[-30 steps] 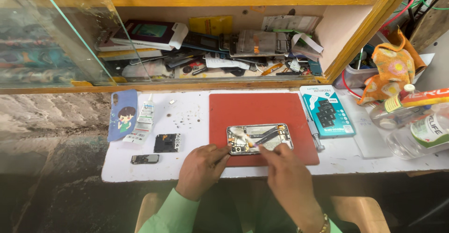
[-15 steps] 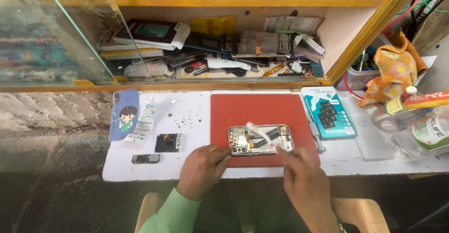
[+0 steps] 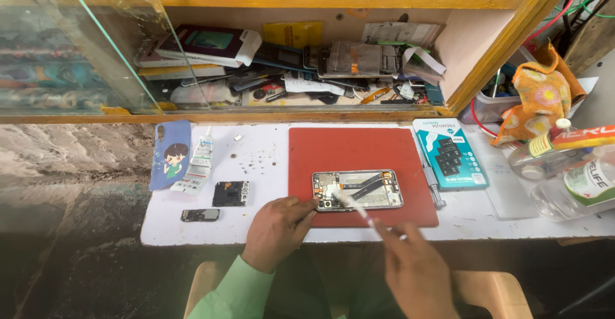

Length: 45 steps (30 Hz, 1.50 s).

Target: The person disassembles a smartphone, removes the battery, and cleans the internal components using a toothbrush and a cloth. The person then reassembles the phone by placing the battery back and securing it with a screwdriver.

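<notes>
An opened phone (image 3: 357, 190) with its back off lies on a red mat (image 3: 359, 152). My left hand (image 3: 277, 229) rests at the mat's near left corner, its fingertips touching the phone's left end. My right hand (image 3: 410, 264) is below the mat's front edge and grips a thin white tool (image 3: 351, 205) whose tip points at the phone's lower left part.
On the white counter (image 3: 256, 165) left of the mat lie a black square part (image 3: 230, 193), a small dark module (image 3: 199, 214), a blue phone case (image 3: 170, 154) and several tiny screws. A teal box (image 3: 449, 152) and plastic bottles (image 3: 570, 184) sit to the right. A cluttered shelf (image 3: 307, 69) runs behind.
My right hand has pulled back from over the phone toward me and to the right, with the white tool still in it. The left hand has stayed at the phone's left end.
</notes>
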{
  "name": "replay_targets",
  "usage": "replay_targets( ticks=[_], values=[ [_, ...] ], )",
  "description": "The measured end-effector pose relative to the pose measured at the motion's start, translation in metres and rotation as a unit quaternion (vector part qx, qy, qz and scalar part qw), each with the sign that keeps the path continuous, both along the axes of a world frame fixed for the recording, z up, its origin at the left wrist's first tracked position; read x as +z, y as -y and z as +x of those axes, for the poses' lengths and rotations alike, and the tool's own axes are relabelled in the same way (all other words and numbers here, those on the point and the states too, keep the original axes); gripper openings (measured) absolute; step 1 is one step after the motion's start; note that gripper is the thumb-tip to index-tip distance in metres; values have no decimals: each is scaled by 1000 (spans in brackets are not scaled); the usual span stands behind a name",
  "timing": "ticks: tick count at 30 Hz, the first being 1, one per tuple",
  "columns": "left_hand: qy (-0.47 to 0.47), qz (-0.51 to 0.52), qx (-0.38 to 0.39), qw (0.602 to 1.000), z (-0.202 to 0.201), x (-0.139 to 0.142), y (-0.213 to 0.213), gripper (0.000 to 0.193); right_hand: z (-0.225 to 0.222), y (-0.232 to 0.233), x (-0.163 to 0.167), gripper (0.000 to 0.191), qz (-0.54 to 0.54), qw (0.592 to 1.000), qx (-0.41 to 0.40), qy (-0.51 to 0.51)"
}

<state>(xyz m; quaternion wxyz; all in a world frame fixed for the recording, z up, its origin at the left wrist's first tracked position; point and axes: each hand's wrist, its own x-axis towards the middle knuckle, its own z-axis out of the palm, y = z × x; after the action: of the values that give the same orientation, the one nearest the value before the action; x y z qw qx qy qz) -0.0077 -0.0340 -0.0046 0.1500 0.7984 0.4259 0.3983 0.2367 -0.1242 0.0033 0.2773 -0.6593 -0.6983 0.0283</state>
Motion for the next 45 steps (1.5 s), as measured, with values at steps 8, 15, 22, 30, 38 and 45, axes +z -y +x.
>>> replay_targets(
  ticks=[8, 15, 22, 30, 38, 45],
  values=[
    [-2, -5, 0, 1000, -1, -1, 1, 23, 5, 8, 6, 54, -45, 999, -31, -2],
    [3, 6, -1, 1000, -1, 0, 0, 22, 2, -5, 23, 52, -57, 997, -8, 47],
    [11, -6, -7, 1000, 0, -1, 1, 21, 0, -8, 26, 49, -55, 997, -8, 49],
    [4, -15, -7, 1000, -1, 1, 0, 22, 1, -18, 35, 43, -56, 998, -34, 19],
    [6, 3, -4, 1000, 0, 1, 1, 23, -6, -26, 33, 45, -60, 998, -16, 6],
    [-3, -20, -1, 1000, -1, 1, 1, 22, -1, 0, 26, 53, -92, 996, -9, 5]
  ],
)
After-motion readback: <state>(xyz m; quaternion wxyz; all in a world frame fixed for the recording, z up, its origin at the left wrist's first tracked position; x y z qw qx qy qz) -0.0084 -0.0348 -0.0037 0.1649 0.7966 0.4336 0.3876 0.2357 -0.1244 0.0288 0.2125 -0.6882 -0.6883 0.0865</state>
